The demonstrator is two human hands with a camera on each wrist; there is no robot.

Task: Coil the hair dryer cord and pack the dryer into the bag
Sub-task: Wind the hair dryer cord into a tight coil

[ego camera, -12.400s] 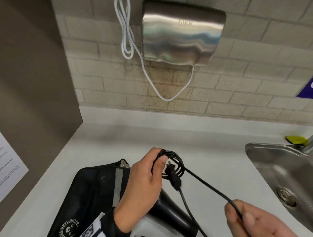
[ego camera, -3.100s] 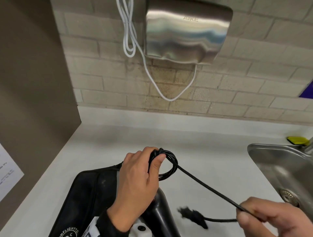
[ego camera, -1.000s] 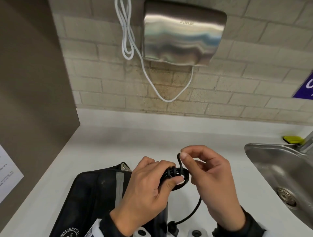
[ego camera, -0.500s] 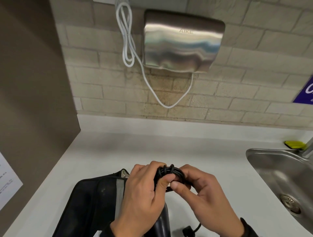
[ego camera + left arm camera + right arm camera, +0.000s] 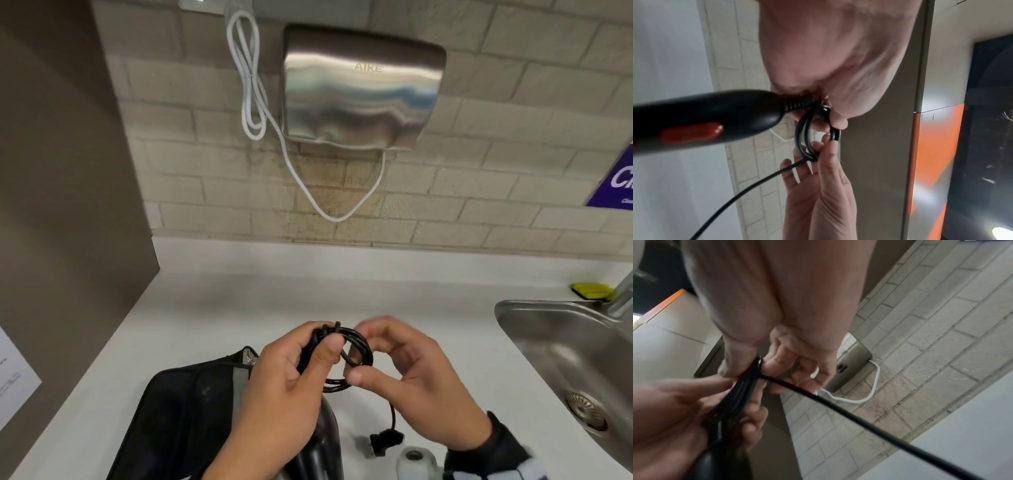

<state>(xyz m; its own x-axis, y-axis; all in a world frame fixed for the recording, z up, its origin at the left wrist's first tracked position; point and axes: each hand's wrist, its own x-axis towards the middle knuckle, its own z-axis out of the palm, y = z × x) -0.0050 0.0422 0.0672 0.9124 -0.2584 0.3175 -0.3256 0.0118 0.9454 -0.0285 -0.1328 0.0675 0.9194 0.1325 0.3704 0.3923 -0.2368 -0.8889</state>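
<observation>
My left hand (image 5: 325,337) grips a small coil of the black cord (image 5: 356,337) above the counter, thumb pressed over the loops. Just right of it, my right hand (image 5: 356,368) pinches the coil's lower right side between thumb and fingers. A short tail of cord drops from there to the plug (image 5: 385,438), which hangs near the counter. Below my left hand is the black hair dryer (image 5: 318,442). Its handle (image 5: 705,116) with a red switch shows in the left wrist view. The black bag (image 5: 185,411) lies on the counter at lower left.
A steel sink (image 5: 534,318) is set into the white counter (image 5: 239,301) at the right, with a yellow sponge (image 5: 591,291) behind it. A metal hand dryer (image 5: 359,89) and its white cable (image 5: 250,85) hang on the brick wall. A brown panel (image 5: 61,171) closes the left side.
My right hand has drawn slightly to the right off the coil and now pinches only its lower right side. The coil shows more, and the plug dangles on a short tail.
</observation>
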